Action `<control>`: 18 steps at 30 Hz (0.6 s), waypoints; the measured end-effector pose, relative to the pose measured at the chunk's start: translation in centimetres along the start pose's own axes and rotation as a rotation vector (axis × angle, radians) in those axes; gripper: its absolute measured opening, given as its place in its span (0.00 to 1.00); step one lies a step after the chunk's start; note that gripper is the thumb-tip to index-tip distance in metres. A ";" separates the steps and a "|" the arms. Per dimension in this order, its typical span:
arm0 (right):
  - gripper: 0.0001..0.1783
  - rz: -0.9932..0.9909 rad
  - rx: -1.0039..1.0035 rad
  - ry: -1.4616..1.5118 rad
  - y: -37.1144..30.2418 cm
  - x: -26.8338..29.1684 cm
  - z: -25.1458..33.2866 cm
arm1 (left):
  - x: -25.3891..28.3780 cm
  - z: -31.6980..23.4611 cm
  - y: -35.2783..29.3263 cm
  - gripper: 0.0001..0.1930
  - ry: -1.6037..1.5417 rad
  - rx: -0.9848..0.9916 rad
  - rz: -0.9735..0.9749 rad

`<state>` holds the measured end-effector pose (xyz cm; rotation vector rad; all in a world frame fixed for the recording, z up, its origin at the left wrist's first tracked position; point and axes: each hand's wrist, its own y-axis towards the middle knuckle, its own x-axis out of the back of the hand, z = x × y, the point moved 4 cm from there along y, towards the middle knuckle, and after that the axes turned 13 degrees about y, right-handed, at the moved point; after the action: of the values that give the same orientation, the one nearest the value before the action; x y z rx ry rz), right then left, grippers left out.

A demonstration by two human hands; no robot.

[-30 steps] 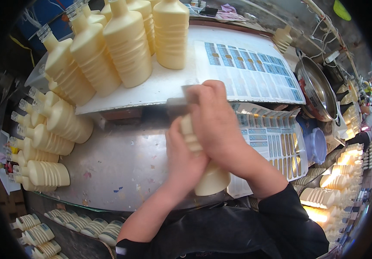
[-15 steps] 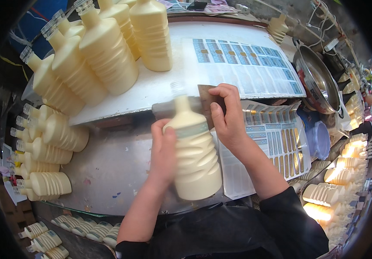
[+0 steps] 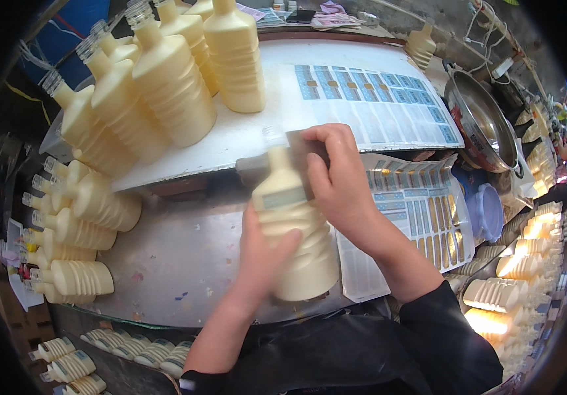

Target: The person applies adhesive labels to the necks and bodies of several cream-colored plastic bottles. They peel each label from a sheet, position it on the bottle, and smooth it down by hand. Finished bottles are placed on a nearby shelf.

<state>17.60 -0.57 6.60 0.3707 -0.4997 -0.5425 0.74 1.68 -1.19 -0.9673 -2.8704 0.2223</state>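
Left hand and right hand are both full: a cream bottle is held round its middle by the left fingers and thumb, and a flat dark piece is pinched between the right thumb and fingers, close by the bottle's upper part. The bottle is tilted over the near side of the grey metal table, with its neck pointed away. A blue-grey label can be seen across it, under the slope of its shoulder. It seems that the label is being rubbed flat, though the dark piece is blurred and it cannot be told if the bottle is touched by it. For the next move, the bottle should be held firmly and the flat edge slid softly along the label, so that no wrinkles are left
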 end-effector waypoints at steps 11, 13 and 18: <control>0.14 0.217 0.009 -0.260 0.4 -5.9 4.7 | -0.7 -4.5 -0.3 0.37 0.545 -0.170 -0.080; 0.15 0.223 0.099 -0.309 0.4 -5.9 4.9 | -0.4 -3.9 -0.2 0.35 0.515 -0.144 -0.122; 0.15 0.108 0.039 -0.195 0.5 -1.9 1.8 | 0.5 -0.1 1.8 0.32 0.123 0.001 -0.161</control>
<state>15.40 0.60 7.64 0.3279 -0.7148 -0.4665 1.40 3.37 -1.36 -0.7172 -2.8156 0.1441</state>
